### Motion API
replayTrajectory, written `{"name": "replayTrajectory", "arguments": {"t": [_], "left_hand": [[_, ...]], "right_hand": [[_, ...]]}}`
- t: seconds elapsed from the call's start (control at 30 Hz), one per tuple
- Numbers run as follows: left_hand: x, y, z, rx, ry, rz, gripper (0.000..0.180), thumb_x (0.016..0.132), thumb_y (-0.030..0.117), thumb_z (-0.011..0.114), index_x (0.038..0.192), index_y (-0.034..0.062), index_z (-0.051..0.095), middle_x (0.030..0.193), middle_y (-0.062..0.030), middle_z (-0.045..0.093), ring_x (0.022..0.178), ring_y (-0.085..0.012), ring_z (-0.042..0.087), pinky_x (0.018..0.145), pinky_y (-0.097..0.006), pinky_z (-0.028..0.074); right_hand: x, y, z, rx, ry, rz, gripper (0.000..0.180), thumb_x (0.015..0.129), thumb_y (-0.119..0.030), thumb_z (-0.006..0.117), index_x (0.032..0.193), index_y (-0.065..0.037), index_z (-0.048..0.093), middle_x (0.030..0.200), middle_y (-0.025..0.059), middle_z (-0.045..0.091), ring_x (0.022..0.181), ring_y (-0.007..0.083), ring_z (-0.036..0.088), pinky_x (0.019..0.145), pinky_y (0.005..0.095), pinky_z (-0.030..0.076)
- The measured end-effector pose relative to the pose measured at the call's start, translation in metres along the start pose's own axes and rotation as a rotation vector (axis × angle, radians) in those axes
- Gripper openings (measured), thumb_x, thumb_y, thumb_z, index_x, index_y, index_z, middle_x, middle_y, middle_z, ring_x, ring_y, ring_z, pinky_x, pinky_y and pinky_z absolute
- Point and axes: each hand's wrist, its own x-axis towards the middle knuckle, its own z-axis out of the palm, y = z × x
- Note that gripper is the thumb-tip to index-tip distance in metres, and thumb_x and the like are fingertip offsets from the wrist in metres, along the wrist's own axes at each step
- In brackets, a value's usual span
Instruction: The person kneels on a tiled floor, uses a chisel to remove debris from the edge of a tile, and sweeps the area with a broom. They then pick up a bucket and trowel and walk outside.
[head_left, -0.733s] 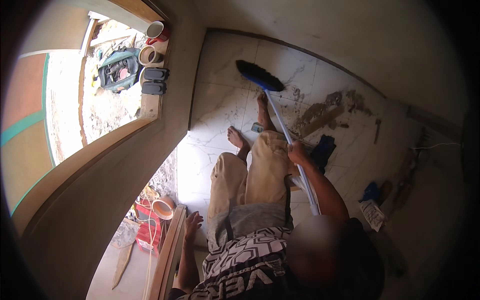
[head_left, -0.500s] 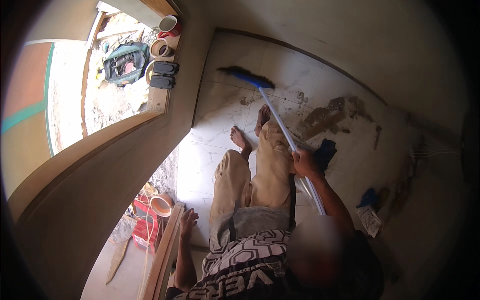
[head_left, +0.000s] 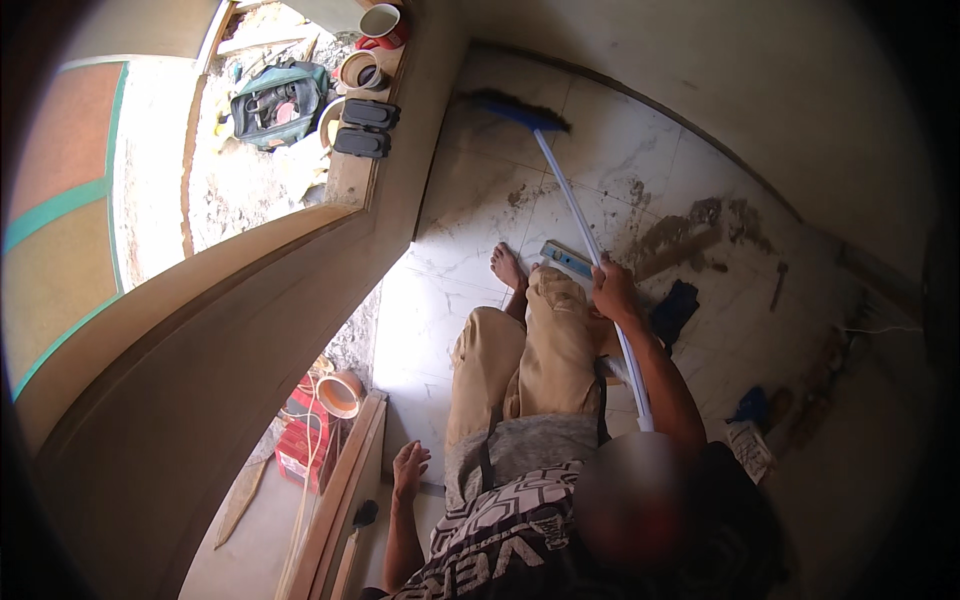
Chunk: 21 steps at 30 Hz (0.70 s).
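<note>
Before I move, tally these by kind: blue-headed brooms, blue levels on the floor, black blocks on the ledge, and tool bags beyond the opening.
Blue-headed broom: 1
Blue level: 1
Black blocks: 2
Tool bag: 1
Total: 5

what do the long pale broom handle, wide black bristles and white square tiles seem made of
Long pale broom handle: perhaps coated metal or plastic, smooth and even. Wide black bristles: probably synthetic; matt, fuzzy edge, blurred. White square tiles: likely glazed ceramic; straight joints, slight sheen.
</note>
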Motion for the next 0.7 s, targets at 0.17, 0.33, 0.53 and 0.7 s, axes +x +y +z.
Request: {"name": "replayTrajectory", "arguments": {"t": [0.17,0.33,0.53,0.7], "left_hand": [[0.007,0.001,0.005,0.058,-0.054,0.012,0.045,0.095,0.035,0.059,0.129,0.0057,0.054,0.105,-0.0076,0.065,0.095,-0.0177,0.062,0.082,-0.034,0.047],[0.014,0.017,-0.005,0.013,0.025,0.115,0.045,0.095,0.035,0.059,0.129,0.0054,0.054,0.105,-0.0082,0.065,0.097,-0.0187,0.062,0.082,-0.035,0.048],[0.013,0.019,0.005,0.034,-0.033,0.084,0.047,0.095,0.037,0.058,0.129,0.0049,0.054,0.106,-0.0081,0.065,0.097,-0.0185,0.062,0.081,-0.034,0.048],[0.014,0.017,0.01,0.09,-0.034,0.146,0.046,0.096,0.037,0.058,0.129,0.0049,0.054,0.104,-0.0074,0.065,0.096,-0.0175,0.062,0.081,-0.033,0.048]], "right_hand": [[0.141,-0.04,0.023,-0.02,0.092,-0.003,0.025,0.087,-0.011,0.054,0.104,0.008,0.053,0.088,0.0357,0.062,0.087,0.0472,0.064,0.077,0.0515,0.052],[0.082,-0.053,0.067,-0.101,-0.077,0.03,0.024,0.084,-0.007,0.052,0.103,0.007,0.05,0.096,0.0348,0.062,0.089,0.0509,0.062,0.079,0.0541,0.052],[-0.044,-0.01,0.005,-0.045,-0.201,-0.02,0.041,0.09,-0.015,0.054,0.122,0.011,0.052,0.095,0.0323,0.063,0.095,0.0454,0.062,0.08,0.0507,0.051],[0.072,-0.025,0.015,-0.092,-0.001,-0.007,0.035,0.09,-0.012,0.053,0.118,0.01,0.05,0.094,0.0327,0.061,0.096,0.049,0.059,0.081,0.0526,0.05]]}}
